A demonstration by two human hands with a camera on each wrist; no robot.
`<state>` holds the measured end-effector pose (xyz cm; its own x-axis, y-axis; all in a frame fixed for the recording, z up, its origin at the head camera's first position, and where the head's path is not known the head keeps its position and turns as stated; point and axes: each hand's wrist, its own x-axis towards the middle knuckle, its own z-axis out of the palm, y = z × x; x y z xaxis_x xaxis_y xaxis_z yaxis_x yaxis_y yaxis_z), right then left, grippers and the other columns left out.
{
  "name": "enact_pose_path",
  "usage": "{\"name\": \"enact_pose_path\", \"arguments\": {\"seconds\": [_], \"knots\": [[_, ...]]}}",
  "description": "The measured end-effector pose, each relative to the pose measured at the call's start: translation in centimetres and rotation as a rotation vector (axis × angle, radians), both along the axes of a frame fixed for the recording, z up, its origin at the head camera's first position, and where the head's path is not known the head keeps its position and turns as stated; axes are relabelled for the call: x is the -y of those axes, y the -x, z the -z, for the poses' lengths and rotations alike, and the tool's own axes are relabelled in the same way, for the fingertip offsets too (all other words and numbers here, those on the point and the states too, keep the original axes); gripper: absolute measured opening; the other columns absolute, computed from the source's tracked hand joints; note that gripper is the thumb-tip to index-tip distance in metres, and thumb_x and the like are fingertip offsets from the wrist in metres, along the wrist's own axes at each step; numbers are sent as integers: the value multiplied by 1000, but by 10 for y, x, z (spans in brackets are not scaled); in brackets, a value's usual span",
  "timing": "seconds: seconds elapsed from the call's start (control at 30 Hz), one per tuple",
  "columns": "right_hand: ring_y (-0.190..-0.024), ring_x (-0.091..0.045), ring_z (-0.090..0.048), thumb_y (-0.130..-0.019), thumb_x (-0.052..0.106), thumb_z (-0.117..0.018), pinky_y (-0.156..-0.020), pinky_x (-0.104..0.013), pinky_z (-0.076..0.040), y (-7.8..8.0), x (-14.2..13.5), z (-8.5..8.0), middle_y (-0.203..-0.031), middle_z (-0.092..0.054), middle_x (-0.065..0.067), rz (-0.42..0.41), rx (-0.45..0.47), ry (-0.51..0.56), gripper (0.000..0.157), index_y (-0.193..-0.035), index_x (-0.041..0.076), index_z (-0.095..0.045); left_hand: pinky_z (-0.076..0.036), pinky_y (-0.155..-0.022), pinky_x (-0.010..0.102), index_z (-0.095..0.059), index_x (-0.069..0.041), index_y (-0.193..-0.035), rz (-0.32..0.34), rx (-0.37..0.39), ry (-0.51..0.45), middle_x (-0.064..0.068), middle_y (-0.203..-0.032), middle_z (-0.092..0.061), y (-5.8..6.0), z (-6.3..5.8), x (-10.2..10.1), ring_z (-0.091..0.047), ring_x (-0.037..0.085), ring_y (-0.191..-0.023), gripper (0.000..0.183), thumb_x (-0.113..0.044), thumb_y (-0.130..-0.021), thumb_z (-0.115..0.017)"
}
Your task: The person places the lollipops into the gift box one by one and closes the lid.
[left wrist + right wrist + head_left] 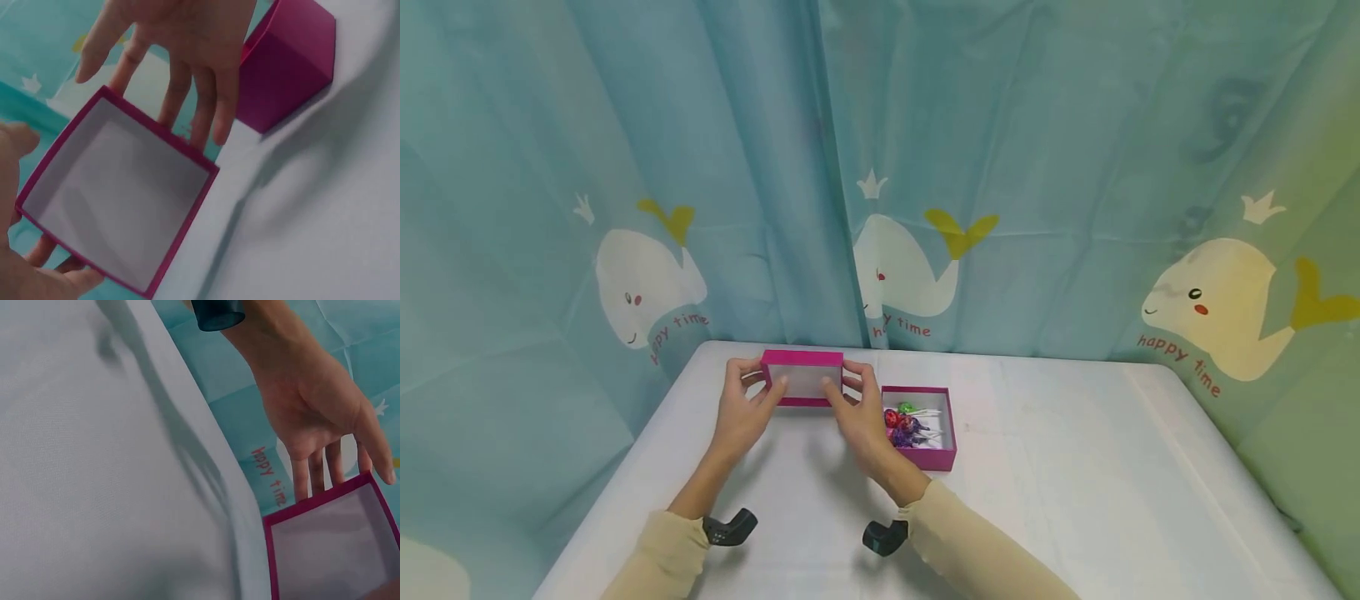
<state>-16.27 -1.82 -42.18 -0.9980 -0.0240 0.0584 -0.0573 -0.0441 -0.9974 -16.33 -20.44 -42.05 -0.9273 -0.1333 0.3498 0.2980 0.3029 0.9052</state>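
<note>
A magenta box lid (803, 358) with a white inside is held up above the far left of the table, its hollow side turned toward me. My left hand (747, 410) grips its left end, with the thumb at the front and the fingers behind. At the right end my right hand (859, 417) holds it the same way. In the left wrist view the lid's white inside (119, 194) shows between both hands. Close to the right hand stands the matching magenta box (931, 459), holding several wrapped lollipops (906, 424) with white sticks.
A white-covered table (1075, 467) extends to the right of the box. Behind it hangs a blue-green curtain (1045, 167) printed with whales. Dark devices are strapped at both wrists, and the arms wear beige sleeves (977, 537).
</note>
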Motion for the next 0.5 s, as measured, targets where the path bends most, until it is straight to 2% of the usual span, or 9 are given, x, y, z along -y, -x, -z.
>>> {"name": "enact_pose_path", "arguments": {"seconds": [0.07,0.13,0.3,0.4,0.5], "knots": [[-124,-37,-59,-99,36,-69,-101,-48,-56,1,0,0,-137,-55,-15,40,-8,10,35,-128,20,-56,-52,-99,19,-40,3,-128,-33,-2,-18,19,-131,-50,0,-1,-4,-51,39,-128,47,-18,-99,-71],[-119,-36,-62,-100,35,-68,-99,-48,-57,1,1,0,-132,-58,-14,77,-21,21,30,-122,18,-58,-51,-99,17,-41,3,-126,-59,-17,-37,17,-126,-51,1,-1,-7,-53,35,-125,44,-18,-99,-70],[-108,-33,-66,-99,34,-69,-92,-44,-59,1,2,-1,-124,-60,-12,147,-20,39,26,-114,15,-59,-50,-106,36,-46,2,-134,-104,-62,-70,17,-123,-53,2,-2,-13,-54,22,-117,49,-16,-98,-72],[-109,-34,-66,-98,33,-71,-92,-44,-59,1,2,-1,-124,-59,-13,165,-28,58,29,-116,13,-58,-49,-106,42,-49,0,-139,-123,-72,-74,17,-126,-52,1,-2,-17,-53,21,-116,52,-15,-96,-74],[-117,-36,-65,-98,32,-72,-99,-45,-57,1,2,0,-128,-60,-14,165,-28,84,34,-123,13,-60,-49,-107,46,-52,1,-137,-132,-67,-88,17,-129,-50,-1,-2,-19,-53,24,-120,49,-14,-96,-74]]}}
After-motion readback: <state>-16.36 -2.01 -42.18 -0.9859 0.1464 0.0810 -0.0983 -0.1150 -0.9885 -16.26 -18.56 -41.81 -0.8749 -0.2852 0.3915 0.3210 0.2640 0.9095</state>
